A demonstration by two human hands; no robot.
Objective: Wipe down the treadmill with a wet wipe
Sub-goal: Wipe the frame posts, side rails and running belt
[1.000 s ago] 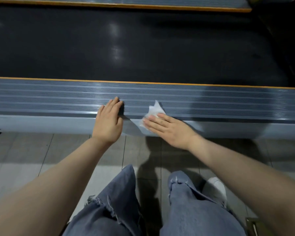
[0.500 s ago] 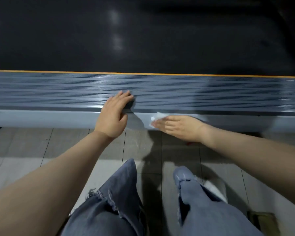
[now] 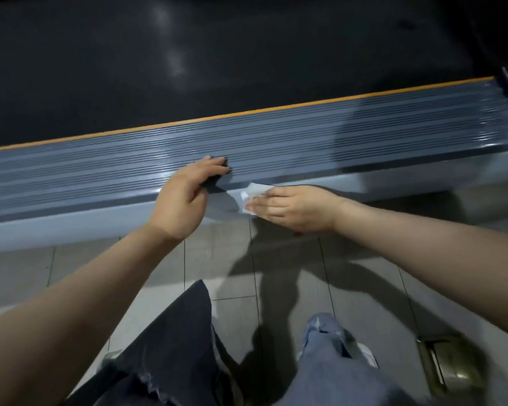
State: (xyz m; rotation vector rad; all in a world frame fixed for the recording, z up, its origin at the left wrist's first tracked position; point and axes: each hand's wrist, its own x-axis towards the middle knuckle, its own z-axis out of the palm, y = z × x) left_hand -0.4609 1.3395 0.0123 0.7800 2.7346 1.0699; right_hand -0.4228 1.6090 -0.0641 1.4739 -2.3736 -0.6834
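Over grey tiled floor (image 3: 349, 288), beside ribbed treadmill side rail (image 3: 335, 133): left hand (image 3: 185, 197) braced, fingers lightly bent; right hand (image 3: 294, 209) flat, pressing wet wipe (image 3: 251, 194).

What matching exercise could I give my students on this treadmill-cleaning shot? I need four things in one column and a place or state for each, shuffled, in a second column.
Things:
1. wet wipe
2. left hand
3. orange stripe
4. running belt

Places or states:
A. black, beyond the ribbed side rail
B. fingers resting on the ribbed rail
C. pressed under the right hand against the rail's lower side face
D. runs between rail and belt

Pairs: 1-C, 2-B, 3-D, 4-A
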